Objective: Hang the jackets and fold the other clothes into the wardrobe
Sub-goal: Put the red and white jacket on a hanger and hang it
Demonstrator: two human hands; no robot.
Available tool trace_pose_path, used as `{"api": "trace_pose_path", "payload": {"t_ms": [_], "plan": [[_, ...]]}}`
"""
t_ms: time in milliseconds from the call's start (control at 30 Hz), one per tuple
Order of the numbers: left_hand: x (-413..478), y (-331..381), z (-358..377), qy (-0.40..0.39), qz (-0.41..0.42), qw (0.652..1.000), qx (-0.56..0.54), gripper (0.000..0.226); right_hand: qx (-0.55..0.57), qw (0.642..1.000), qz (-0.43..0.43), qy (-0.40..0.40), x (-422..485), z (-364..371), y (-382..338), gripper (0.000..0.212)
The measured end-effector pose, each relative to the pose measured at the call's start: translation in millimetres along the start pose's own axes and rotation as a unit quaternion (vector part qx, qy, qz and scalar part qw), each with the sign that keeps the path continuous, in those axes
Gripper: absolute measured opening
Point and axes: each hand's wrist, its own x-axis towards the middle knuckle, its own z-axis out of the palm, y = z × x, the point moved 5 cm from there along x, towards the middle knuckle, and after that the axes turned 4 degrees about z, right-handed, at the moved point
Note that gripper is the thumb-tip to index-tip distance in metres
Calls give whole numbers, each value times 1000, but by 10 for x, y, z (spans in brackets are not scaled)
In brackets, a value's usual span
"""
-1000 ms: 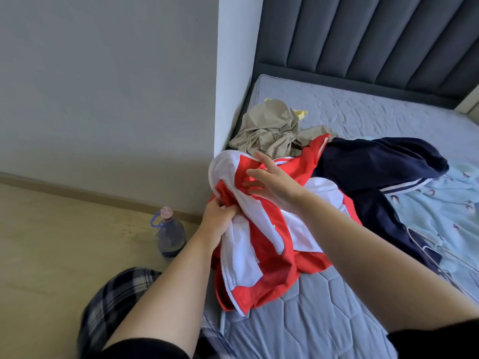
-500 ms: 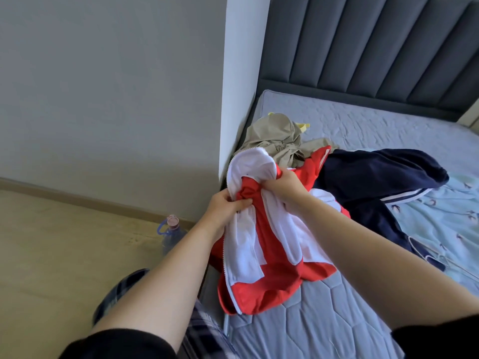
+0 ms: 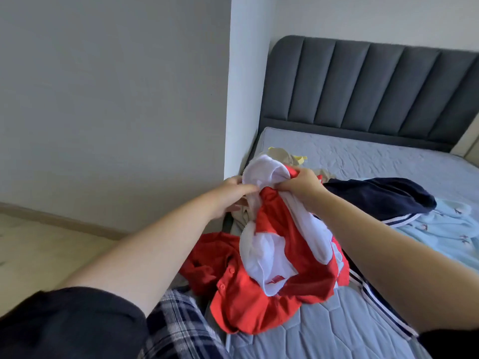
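Mattress [image 3: 324, 330] below; hands [image 3: 234, 194] [image 3: 302, 186] grip jacket [image 3: 280, 250], hanging downward.

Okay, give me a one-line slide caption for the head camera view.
Both hands, left and right, grip a red-and-white jacket lifted above a mattress strewn with clothes.

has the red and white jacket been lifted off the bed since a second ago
Yes. Both hands, left and right, have raised the red and white jacket higher against the white wall corner, though its lower part still rests on the mattress.
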Motion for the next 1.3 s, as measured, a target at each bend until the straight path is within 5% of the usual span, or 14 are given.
{"api": "trace_pose_path", "payload": {"t_ms": [100, 267, 533, 833, 933, 1067, 1200, 1300], "plan": [[-91, 315, -143, 29, 86, 994, 54, 47, -57, 997, -35, -28, -76, 18, -207, 22], [-296, 813, -281, 8, 160, 976, 148, 22, -115, 987, -114, -19, -114, 175, -739, 32], [-493, 1868, -936, 164, 252, 938, 172, 11, -65, 972, -224, 19, -97, 209, -2093, 30], [-1229, 3818, -2058, 336, 375, 856, 116, 16, -13, 897, -428, 108, -396, 161, -4465, 50], [-1625, 4300, -2464, 384, 423, 814, 107, 18, 17, 865, -487, 123, -562, 307, -5070, 60], [-2272, 4603, -3021, 501, 458, 714, 171, 23, -58, 831, -536, 136, -667, 651, -5532, 62], [-2930, 4551, -3649, 615, 437, 623, 207, 25, -145, 845, -480, 188, -582, 963, -5682, 34], [-3235, 4428, -3910, 642, 390, 566, 340, 20, -108, 871, -452, 159, -572, 1248, -5707, 17]]}}
